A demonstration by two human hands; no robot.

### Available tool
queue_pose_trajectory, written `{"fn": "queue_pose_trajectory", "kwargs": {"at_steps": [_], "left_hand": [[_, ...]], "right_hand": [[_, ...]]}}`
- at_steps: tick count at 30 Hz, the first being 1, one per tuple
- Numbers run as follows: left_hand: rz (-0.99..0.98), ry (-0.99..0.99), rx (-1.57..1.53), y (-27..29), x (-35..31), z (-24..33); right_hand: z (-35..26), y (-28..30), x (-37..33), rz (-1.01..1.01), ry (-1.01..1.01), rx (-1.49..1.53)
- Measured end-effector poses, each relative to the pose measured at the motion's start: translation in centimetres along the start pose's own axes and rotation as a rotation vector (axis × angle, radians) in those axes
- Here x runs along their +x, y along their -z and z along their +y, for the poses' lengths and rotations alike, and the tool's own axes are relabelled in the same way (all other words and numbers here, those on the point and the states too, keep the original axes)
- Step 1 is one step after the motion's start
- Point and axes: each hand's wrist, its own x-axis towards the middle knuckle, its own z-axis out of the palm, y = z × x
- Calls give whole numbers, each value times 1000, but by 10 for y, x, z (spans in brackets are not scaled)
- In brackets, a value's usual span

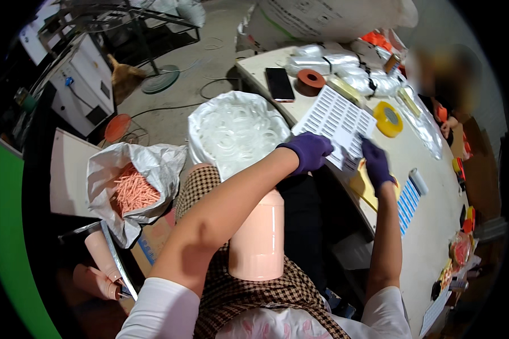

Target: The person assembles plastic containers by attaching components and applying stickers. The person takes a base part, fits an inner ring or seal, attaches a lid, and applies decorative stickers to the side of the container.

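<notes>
Both my hands wear purple gloves. My left hand [311, 152] is closed at the near left edge of a white sheet of printed labels [332, 116] on the table. At the sheet's right edge is my right hand [378, 163], its fingertips smeared by motion; whether they pinch a label cannot be made out. A glossy pink cylindrical container [259, 237] rests in my lap on a checked apron [209, 282], below my left forearm. Beneath my right hand lies a yellow sheet or pad [365, 189], partly covered.
A white sack of clear plastic rings [237, 127] and a bag of pink sticks [136, 191] stand left of the table [430, 226]. On it lie a phone [280, 84], brown tape roll [310, 82], yellow tape roll [388, 119] and blue-striped sheet [408, 206]. Another person [444, 73] sits across.
</notes>
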Motion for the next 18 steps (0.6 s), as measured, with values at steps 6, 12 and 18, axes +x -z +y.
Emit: {"fn": "queue_pose_trajectory", "kwargs": {"at_steps": [6,12,18], "left_hand": [[491,446,-904,57,-126,8],[117,660,-1034,42,-232,64],[240,680,-823,20,-249,65]], "right_hand": [[-127,-39,-114,144,740,-444],[-128,-102,-189,-85,978,-595],[-123,-115,-188,-94,992,-634]]}}
